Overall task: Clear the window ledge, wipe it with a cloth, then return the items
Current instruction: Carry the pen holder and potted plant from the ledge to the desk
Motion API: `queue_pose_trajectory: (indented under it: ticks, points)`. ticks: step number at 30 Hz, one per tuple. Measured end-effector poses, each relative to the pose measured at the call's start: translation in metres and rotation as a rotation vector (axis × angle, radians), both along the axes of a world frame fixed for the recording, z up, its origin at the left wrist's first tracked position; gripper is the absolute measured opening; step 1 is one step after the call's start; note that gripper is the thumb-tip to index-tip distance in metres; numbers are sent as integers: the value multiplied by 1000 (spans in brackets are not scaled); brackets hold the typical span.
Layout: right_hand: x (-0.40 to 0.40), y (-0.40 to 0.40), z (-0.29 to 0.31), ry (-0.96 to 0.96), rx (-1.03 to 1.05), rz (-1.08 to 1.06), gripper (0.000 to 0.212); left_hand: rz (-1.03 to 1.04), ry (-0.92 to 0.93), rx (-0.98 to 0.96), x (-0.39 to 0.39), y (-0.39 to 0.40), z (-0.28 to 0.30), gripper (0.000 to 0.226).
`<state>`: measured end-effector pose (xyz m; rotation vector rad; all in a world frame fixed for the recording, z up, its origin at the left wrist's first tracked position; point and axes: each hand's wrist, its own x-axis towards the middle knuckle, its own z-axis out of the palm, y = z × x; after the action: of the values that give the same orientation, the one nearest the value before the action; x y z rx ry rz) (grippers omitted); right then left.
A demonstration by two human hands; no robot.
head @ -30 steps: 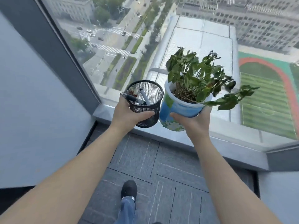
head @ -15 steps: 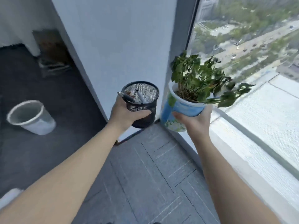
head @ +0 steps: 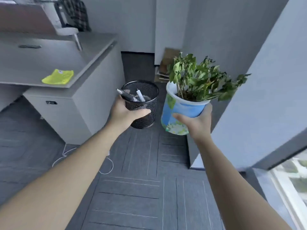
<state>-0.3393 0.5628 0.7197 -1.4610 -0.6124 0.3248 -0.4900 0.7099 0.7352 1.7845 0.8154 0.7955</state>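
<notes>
My left hand (head: 123,112) grips a black mesh pen holder (head: 144,103) with two pens leaning inside it. My right hand (head: 196,122) holds a blue and white plant pot (head: 181,110) from below; a leafy green plant (head: 199,78) grows out of it. Both are carried in the air over the grey carpet floor, side by side and nearly touching. A yellow cloth (head: 58,77) lies on the grey desk (head: 49,60) to the left. The window ledge is out of view; only a strip of window (head: 295,180) shows at the lower right.
A grey drawer cabinet (head: 74,110) stands under the desk's end, just left of the pen holder. A white cable (head: 106,170) loops on the floor. Cardboard sheets (head: 166,67) lean in the far corner. A pillar wall (head: 257,97) rises on the right.
I have turned left, away from the window toward the desk, carrying both items. The window and ledge have slid out of view; the desk and yellow cloth have come into view.
</notes>
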Motion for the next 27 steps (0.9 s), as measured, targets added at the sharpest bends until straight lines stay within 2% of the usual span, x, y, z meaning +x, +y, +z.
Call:
queue_pose_trajectory:
  ticks: [7,13,19,22,25,27]
  points:
    - [-82,155,16,-66,4,290,84,318,-100,-9,-124,94,21,79]
    - [-135,282,23,-97,10,494,83,602,-172,26,-191,176,23,80]
    - [-170,418,30,-83,20,657,63,746,-225,4,-228,274,26,78]
    - [-192,476,33,-105,25,734,64,799,-239,-10,-254,320,26,70]
    - [-220,526,32,-73,18,775,69,817,-233,-25,-282,363,24,82]
    - [-240,557,28,-70,-10,788,65,819,-228,-23,-302,393,22,81]
